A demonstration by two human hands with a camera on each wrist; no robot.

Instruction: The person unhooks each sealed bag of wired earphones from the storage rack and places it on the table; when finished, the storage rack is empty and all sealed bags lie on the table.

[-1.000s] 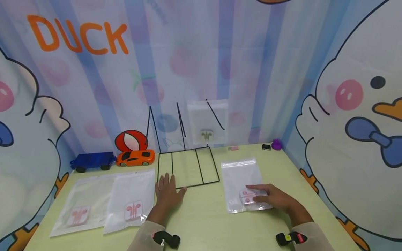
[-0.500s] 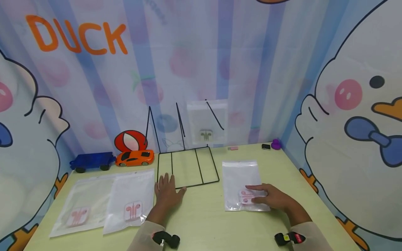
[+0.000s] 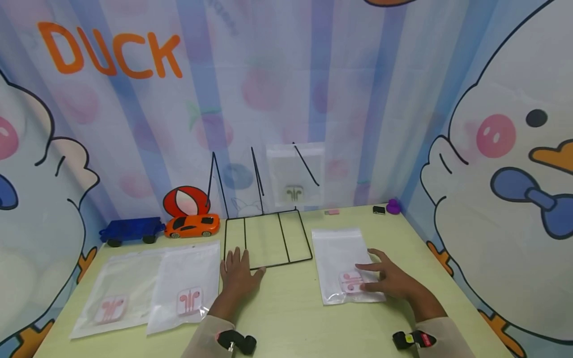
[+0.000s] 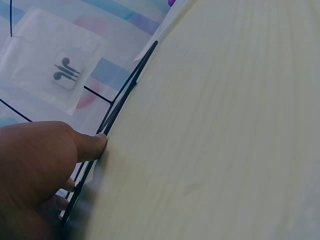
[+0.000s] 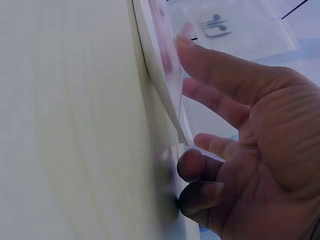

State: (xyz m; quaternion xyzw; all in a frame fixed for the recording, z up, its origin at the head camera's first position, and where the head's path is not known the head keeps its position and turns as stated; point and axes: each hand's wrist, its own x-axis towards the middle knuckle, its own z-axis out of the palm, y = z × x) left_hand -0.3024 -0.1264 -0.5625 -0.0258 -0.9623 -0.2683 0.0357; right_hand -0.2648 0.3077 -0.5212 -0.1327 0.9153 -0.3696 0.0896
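Observation:
My left hand (image 3: 238,276) rests, fingers spread, on the near left corner of a black wire rack (image 3: 289,262). In the left wrist view its thumb (image 4: 92,146) lies at the rack's front bar. My right hand (image 3: 394,281) is over the lower right of a clear zip bag (image 3: 337,248) lying flat. Inside the bag is a white square case with pink earphones (image 3: 351,282). The right thumb (image 5: 192,52) touches or hovers at the case; the other fingers stand apart along the bag's side. One zip bag (image 3: 295,166) with dark earphones hangs from the rack's right prong.
Two overlapping zip bags, left one (image 3: 127,278) and right one (image 3: 185,268), lie at the left with pink earphones. Behind them stand a blue trailer (image 3: 134,230) and an orange toy car (image 3: 192,225). Small items, including a purple one (image 3: 393,206), sit at the back right.
The flat zip bag at the right has shifted and turned slightly. My right fingers have spread wider and lifted somewhat off its case. The left hand stays in place.

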